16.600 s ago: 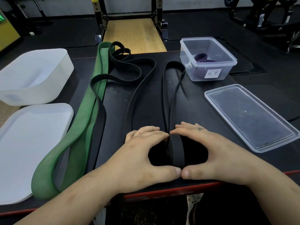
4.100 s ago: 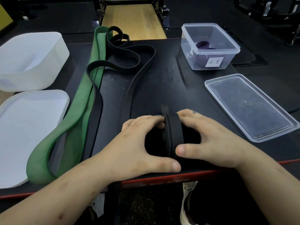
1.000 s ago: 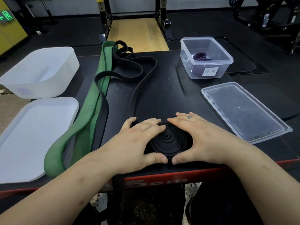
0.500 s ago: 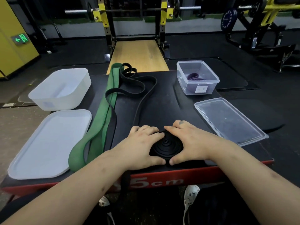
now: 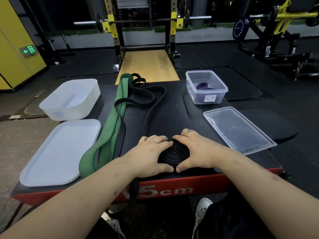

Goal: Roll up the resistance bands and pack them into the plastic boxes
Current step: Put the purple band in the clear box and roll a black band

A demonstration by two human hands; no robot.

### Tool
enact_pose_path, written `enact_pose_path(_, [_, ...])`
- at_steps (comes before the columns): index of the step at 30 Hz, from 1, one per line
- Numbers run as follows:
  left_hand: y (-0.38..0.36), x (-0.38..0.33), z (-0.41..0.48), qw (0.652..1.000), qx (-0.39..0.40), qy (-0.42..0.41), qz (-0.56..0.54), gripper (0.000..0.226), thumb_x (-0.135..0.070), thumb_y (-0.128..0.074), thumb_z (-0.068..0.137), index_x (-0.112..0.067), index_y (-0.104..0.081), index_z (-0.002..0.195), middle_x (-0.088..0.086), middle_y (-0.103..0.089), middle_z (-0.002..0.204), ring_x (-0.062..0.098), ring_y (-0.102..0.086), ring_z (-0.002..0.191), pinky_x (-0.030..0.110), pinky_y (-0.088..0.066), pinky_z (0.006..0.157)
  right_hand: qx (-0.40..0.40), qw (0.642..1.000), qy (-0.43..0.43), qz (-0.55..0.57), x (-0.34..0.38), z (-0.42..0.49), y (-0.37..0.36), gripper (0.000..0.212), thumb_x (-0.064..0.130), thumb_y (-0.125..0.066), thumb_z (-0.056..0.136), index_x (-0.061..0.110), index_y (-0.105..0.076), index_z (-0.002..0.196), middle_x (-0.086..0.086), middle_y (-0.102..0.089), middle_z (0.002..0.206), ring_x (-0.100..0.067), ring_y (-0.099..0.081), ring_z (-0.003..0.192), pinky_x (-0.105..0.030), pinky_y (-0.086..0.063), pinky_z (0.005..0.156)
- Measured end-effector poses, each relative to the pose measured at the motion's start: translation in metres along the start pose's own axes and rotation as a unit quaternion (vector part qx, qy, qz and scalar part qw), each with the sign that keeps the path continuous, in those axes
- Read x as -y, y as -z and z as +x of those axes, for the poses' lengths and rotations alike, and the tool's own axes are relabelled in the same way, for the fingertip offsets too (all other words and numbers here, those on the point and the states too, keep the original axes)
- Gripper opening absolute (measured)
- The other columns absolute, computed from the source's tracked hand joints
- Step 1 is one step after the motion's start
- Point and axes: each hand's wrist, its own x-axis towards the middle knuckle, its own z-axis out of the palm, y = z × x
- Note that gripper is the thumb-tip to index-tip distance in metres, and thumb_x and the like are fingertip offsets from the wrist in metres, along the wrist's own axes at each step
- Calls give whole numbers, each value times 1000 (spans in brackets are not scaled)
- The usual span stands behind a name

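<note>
Head view: black coil between fingers of left hand, right hand

Rolled band on platform, front edge, cupped between left hand at 9 and right hand at 3. Loose bands trail to 11. Box at 1, coiled band inside; flat lid at 2. Tub at 10, tub lid at 9.

Dark rubber gym floor; a yellow-black squat rack over a wooden platform top centre; a yellow wall with a green exit sign upper left.
</note>
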Motion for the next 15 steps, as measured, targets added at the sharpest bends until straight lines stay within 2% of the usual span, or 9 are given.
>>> enact_pose_path(7, [1, 2, 0, 1000, -5, -7, -4, 92, -71, -64, 84, -33, -27, 159, -8, -21, 166, 9, -11, 152, 35, -9, 124, 17, 1000, -4, -16, 2, 4, 4, 128, 74, -83, 59, 25, -22, 161, 9, -28, 142, -12, -29, 140, -34, -36, 117])
enact_pose_path(12, [5, 7, 0, 1000, -10, -24, -15, 92, -71, -64, 84, -32, -27, 159, -10, -21, 166, 6, -10, 149, 28, -8, 123, 9, 1000, 6, -18, 2, 6, 8, 113, 79, -78, 55, 27, -41, 148, 11, -35, 130, -11, -36, 131, -36, -43, 111])
enact_pose_path(15, [13, 15, 0, 999, -25, -29, -18, 90, -70, -64, 85, -33, -27, 159, -11, -20, 166, 4, -9, 148, 25, -6, 120, -9, 1000, 19, -19, 8, 12, 16, 111, 78, -79, 59, 27, -40, 149, 12, -35, 130, -8, -34, 130, -33, -42, 111])
